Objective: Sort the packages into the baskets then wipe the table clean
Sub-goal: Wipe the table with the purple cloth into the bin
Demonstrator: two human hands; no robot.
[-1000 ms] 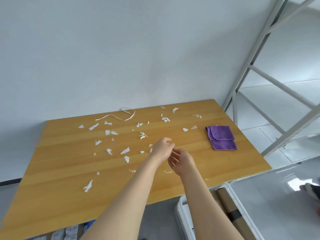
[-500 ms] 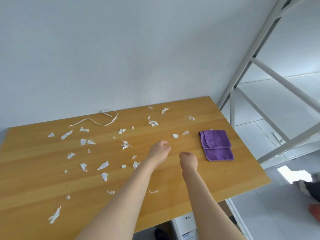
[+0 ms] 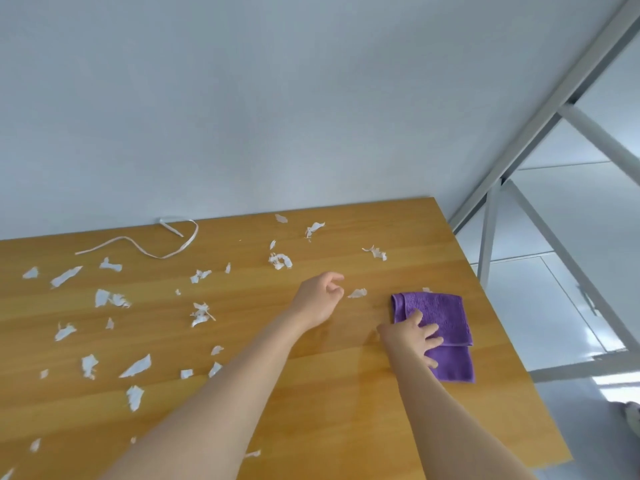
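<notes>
The purple cloth (image 3: 445, 315), folded double, lies flat on the wooden table (image 3: 311, 403) close to the table's right edge. The right hand (image 3: 412, 336) rests on the cloth's near-left part with fingers spread and laid flat; they are not closed round it. The left hand (image 3: 320, 299) hovers over the table's middle, fingers loosely curled with thumb and forefinger nearly meeting, and nothing can be seen in it. Torn white paper scraps (image 3: 201, 313) are scattered over the table's left half and far side, and a long white strip (image 3: 152, 242) curls along the table's far edge. Sorting seems finished and wiping looks about to begin. The main risk is that a flat palm drags only the top fold, so the cloth slides open or bunches and skips over the litter. A fast sweep could also flick the light scraps off the table's near or right edge onto the floor instead of gathering them. The strip may snag under the cloth and trail behind, and the pieces along the table's far edge are easy to miss.
</notes>
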